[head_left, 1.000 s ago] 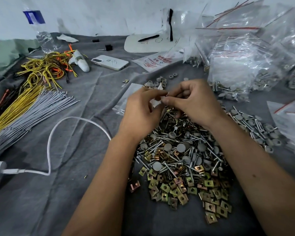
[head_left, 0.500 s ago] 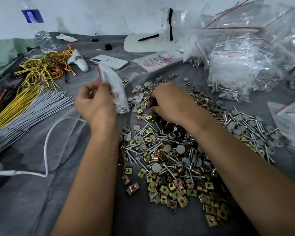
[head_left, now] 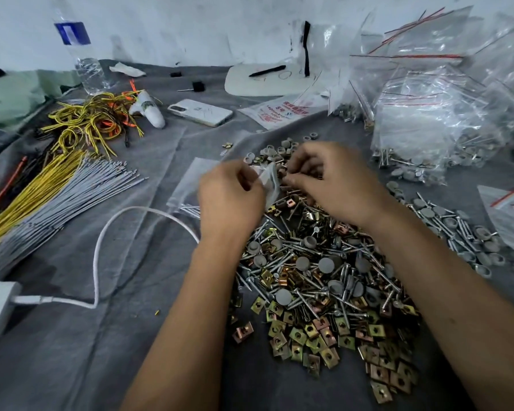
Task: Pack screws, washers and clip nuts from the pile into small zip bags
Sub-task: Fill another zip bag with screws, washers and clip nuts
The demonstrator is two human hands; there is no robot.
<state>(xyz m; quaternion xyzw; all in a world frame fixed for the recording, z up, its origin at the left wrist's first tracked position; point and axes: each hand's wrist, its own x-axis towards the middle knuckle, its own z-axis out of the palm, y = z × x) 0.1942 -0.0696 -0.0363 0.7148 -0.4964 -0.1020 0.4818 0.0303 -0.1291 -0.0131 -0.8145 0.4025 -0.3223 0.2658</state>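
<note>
A big pile (head_left: 318,280) of silver screws, grey round washers and brass clip nuts lies on the grey cloth in front of me. My left hand (head_left: 230,200) grips a small clear zip bag (head_left: 269,180) just above the pile's far edge. My right hand (head_left: 330,179) is beside it, its fingertips pinching small parts at the bag's mouth; what they hold is too small to tell. A flat clear bag (head_left: 187,188) with a few screws lies on the cloth behind my left hand.
Filled and empty zip bags (head_left: 433,114) are heaped at the right. More screws and washers (head_left: 457,229) spread to the right. Yellow and grey wire bundles (head_left: 51,185), a white cable (head_left: 107,232), a phone (head_left: 201,111) and a water bottle (head_left: 83,60) lie to the left.
My left hand has swung back from the left with the small bag to the pile's far edge. My right hand has lifted off the pile and met the bag's mouth.
</note>
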